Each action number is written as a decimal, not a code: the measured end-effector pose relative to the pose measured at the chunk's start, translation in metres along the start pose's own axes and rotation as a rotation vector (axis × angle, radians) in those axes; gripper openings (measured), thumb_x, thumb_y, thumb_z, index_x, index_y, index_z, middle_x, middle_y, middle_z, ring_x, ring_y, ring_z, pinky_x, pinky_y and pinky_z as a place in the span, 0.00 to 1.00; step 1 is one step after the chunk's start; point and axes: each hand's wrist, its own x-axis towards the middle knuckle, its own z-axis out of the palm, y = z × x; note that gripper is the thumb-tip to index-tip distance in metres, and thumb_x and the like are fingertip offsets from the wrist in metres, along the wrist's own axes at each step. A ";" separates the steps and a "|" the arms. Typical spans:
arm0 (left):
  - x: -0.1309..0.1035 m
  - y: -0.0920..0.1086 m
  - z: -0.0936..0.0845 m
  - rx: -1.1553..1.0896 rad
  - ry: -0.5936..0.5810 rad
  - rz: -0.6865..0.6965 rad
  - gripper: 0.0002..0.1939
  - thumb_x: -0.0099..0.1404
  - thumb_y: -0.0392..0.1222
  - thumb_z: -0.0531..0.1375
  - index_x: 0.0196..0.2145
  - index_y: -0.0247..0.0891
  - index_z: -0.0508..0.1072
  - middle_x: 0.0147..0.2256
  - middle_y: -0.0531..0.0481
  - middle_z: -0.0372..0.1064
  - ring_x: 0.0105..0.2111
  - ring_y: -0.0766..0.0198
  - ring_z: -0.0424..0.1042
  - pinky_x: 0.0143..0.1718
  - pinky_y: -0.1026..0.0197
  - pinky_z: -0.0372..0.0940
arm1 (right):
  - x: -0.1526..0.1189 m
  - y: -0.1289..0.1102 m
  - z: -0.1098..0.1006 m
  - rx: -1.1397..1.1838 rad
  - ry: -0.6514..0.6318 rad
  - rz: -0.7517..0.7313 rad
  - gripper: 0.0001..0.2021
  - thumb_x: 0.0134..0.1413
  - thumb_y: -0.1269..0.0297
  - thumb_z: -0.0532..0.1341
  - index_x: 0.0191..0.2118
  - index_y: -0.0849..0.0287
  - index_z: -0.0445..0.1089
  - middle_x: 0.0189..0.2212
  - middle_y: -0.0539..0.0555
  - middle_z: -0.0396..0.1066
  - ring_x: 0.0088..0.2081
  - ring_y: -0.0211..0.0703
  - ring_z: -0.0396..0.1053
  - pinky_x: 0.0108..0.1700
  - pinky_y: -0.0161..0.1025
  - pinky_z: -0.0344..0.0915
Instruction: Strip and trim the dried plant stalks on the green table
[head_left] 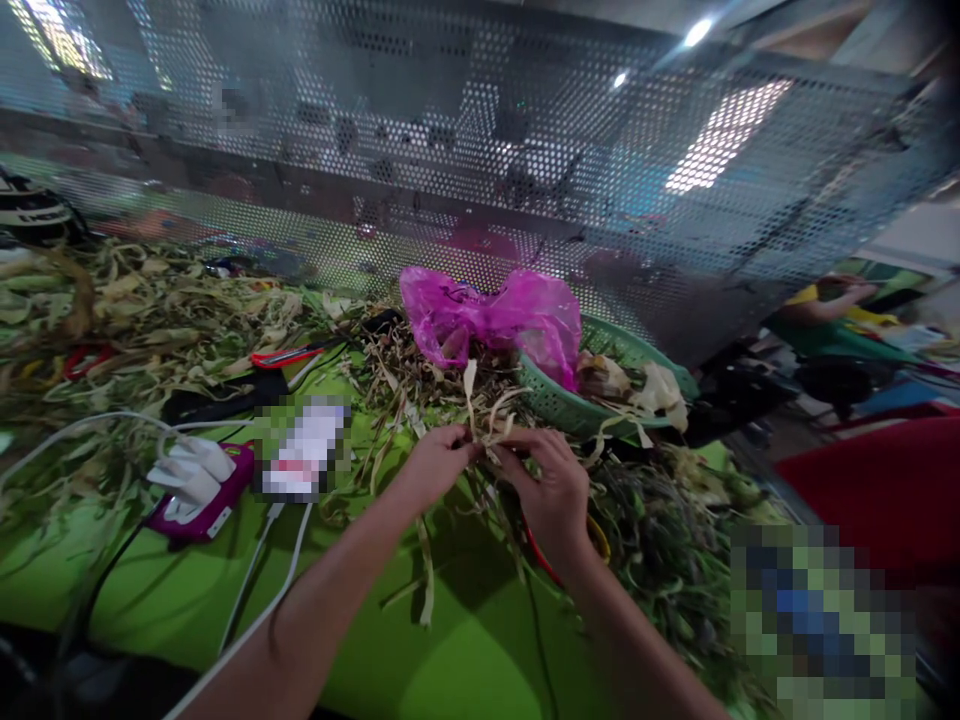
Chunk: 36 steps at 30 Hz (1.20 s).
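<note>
Pale dried leaf strips rise from between my two hands above the green tabletop. My left hand is closed, thumb and fingers pinching the base of the strips. Close beside it, my right hand curls its fingers onto the same strips from the right. The fingertips partly hide how the strips cross or join. Behind the hands lie a heap of brown dried stalks, a crumpled pink plastic bag and a green basket. A red and yellow ring-shaped thing shows partly behind my right wrist.
A purple power strip with white plugs and a phone with cables lie at left. Red-handled scissors or pliers rest beyond. Leaf heaps cover both sides. A perforated metal screen stands behind; a person is at far right.
</note>
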 end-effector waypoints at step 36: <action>-0.001 0.006 -0.003 0.241 -0.183 -0.072 0.09 0.53 0.44 0.60 0.25 0.35 0.75 0.23 0.53 0.69 0.25 0.66 0.64 0.29 0.64 0.58 | 0.011 0.001 -0.016 0.518 -0.364 0.330 0.07 0.53 0.60 0.65 0.37 0.55 0.77 0.30 0.51 0.73 0.32 0.41 0.67 0.36 0.36 0.62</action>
